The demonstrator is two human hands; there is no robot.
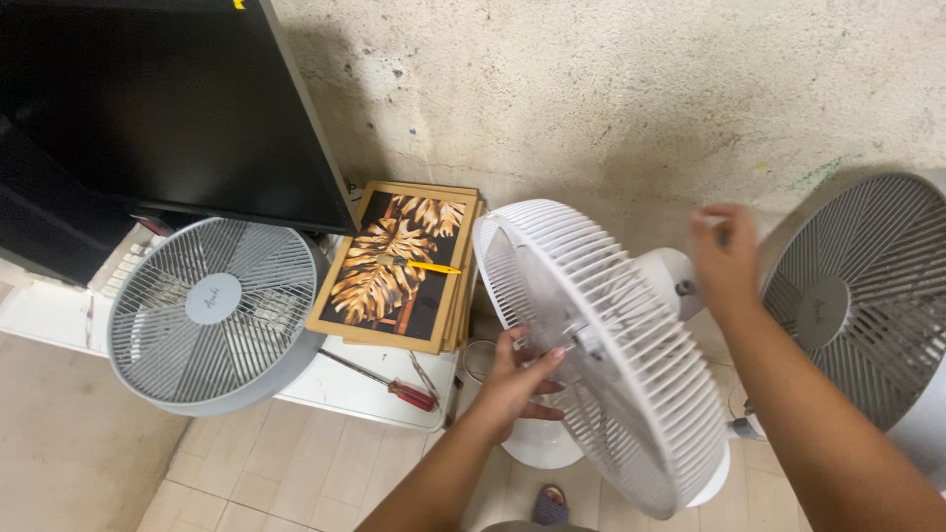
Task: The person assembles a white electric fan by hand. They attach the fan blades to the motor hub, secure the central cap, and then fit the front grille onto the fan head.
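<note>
A white fan (pixel 601 345) stands on the floor in front of me, its round grille turned to the left and tilted. My left hand (pixel 517 374) rests against the front grille near its centre, fingers curled on the ribs. My right hand (pixel 724 258) is behind the fan head, above the white motor housing (pixel 670 281), fingers bent; whether it grips anything cannot be made out. The fan's round white base (pixel 537 443) sits below my left hand.
A grey fan grille (pixel 212 310) lies on a low white shelf (pixel 39 315) at left, beside framed leaf pictures (pixel 394 261) with a yellow pencil (pixel 432 267). A red-handled screwdriver (pixel 394 386) lies at the shelf edge. Another grey fan (pixel 867 296) stands right. A black screen (pixel 168 108) leans at back left.
</note>
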